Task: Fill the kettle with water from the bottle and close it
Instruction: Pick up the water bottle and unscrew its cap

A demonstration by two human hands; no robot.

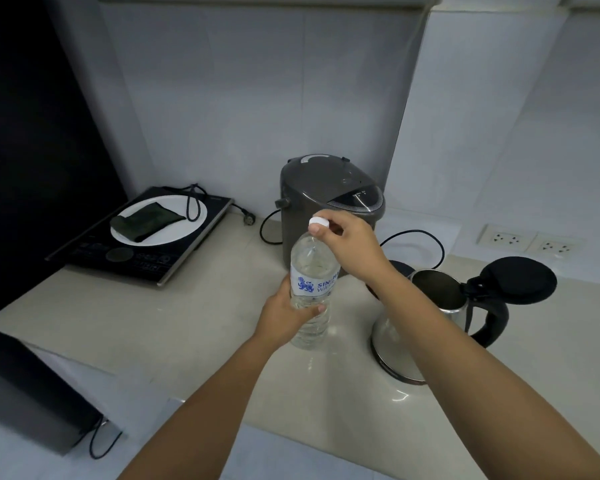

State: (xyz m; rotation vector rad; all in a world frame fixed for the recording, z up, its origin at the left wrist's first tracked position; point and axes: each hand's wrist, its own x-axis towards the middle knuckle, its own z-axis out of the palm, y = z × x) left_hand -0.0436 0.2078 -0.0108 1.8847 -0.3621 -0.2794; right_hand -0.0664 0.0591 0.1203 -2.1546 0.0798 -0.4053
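the left hand [284, 315] is wrapped around the lower body of the water bottle [312, 289], which stands upright on the bench [153, 320]. the right hand [347, 237] pinches the white cap [317, 221], seemingly still on the neck. just right stands the steel kettle [430, 317], lid [520, 280] flipped open.

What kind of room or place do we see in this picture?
Most likely a home kitchen counter. A steel kettle with its lid open, an induction cooker and a tall water boiler stand on the counter, with wall sockets nearby.
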